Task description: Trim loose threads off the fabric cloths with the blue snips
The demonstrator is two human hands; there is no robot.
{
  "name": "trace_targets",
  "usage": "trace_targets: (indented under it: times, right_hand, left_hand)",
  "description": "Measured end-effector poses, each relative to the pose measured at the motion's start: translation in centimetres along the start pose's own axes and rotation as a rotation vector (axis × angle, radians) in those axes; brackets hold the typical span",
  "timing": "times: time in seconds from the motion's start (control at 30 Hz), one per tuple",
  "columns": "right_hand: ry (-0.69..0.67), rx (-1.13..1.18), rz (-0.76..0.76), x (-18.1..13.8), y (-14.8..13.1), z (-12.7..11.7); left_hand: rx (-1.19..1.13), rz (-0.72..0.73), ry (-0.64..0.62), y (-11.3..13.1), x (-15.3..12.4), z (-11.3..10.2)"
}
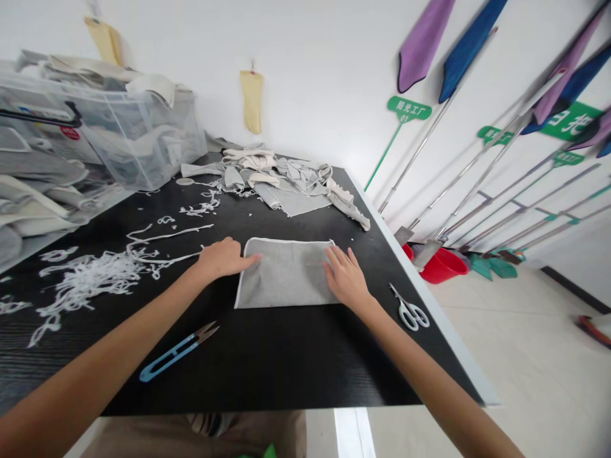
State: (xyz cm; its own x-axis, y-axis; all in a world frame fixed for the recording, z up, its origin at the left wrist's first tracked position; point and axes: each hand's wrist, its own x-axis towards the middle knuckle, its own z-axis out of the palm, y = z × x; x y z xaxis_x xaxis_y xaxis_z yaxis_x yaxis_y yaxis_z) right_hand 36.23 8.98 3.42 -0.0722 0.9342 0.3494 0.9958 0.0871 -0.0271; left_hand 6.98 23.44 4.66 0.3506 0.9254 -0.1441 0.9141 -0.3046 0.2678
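A flat grey cloth point(289, 277) with a white edge lies on the black table point(286, 362). At its left edge is my left hand point(220, 259), the thumb stretched out onto the fabric and the other fingers partly hidden from view. My right hand point(347, 277) rests palm down on the cloth's right end with its fingers extended. Blue thread snips point(179, 352) lie in front of my left hand, blades pointing to the right. To the right of my right hand are scissors point(409, 310) with pale handles.
White thread scraps point(95, 277) are heaped at the left. A pile of grey and cream textile pieces point(286, 178) lies at the back. Clear plastic bins point(143, 140) full of fabric stand at the far left. Mops and poles lean on the wall beside a red bucket point(443, 266).
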Motion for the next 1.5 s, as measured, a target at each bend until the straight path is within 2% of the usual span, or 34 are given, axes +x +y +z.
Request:
trace_targets:
  times: [0.13, 0.27, 0.4, 0.47, 0.53, 0.6, 0.73, 0.8, 0.87, 0.93, 1.03, 1.13, 1.23, 1.3, 1.4, 1.5]
  right_hand:
    - [-0.171, 0.114, 0.048, -3.9, -0.9, -0.1]
    - [-0.141, 0.16, 0.136, -4.8, -1.1, 1.1]
    - [-0.059, 0.366, 0.17, -4.9, -0.5, 2.0]
    - [0.062, 0.553, 0.241, -4.8, 0.0, 2.3]
    - [0.214, 0.802, 0.401, -4.6, 0.6, 2.5]
    - [0.298, 1.024, 0.568, -4.4, 1.2, 2.7]
    - [0.262, 1.215, 0.748, -4.3, 2.0, 2.6]
    - [0.216, 1.303, 0.818, -4.4, 2.2, 2.3]
    - [0.167, 1.405, 0.874, -4.5, 2.5, 1.9]
    - [0.117, 1.5, 0.917, -4.3, 2.9, 1.4]
    - [0.019, 1.579, 0.966, -3.5, 3.3, 0.8]
    - [-0.095, 1.572, 0.972, -1.8, 3.1, 1.0]
    - [-0.144, 1.552, 0.936, -0.4, 1.6, 1.5]
    - [-0.131, 1.573, 0.881, -0.3, 0.0, 1.6]
    - [-0.101, 1.646, 0.778, -1.2, -2.5, 1.0]
    - [-0.066, 1.707, 0.701, -2.3, -3.8, 0.0]
  left_hand:
    - [-0.097, -0.011, -0.02, 1.4, -0.4, 1.2]
    - [-0.293, -0.079, -0.067, 2.8, -0.3, 1.3]
    - [-0.508, -0.066, -0.081, 3.2, -1.3, -1.5]
    - [-0.578, -0.033, -0.046, 4.6, -1.6, -3.5]
    - [-0.615, 0.006, -0.023, 7.4, -1.5, -5.0]
    - [-0.618, 0.05, -0.029, 11.7, -1.1, -5.6]
    - [-0.612, 0.131, -0.159, 20.3, -0.4, -3.9]
    - [-0.598, 0.158, -0.206, 22.1, -0.5, -2.6]
    - [-0.571, 0.185, -0.183, 21.3, -0.9, -1.5]
    - [-0.546, 0.193, -0.096, 18.2, -1.5, -0.7]
    - [-0.535, 0.104, 0.011, 12.8, -2.0, 0.5]
    - [-0.605, -0.015, -0.023, 9.9, -2.0, 2.4]
    - [-0.765, -0.093, -0.108, 10.1, -1.9, 4.0]
    - [-0.892, -0.091, -0.189, 10.9, -2.4, 4.4]
    - [-1.091, 0.002, -0.322, 11.5, -4.5, 4.3]
    - [-1.263, 0.094, -0.342, 11.3, -7.3, 3.9]
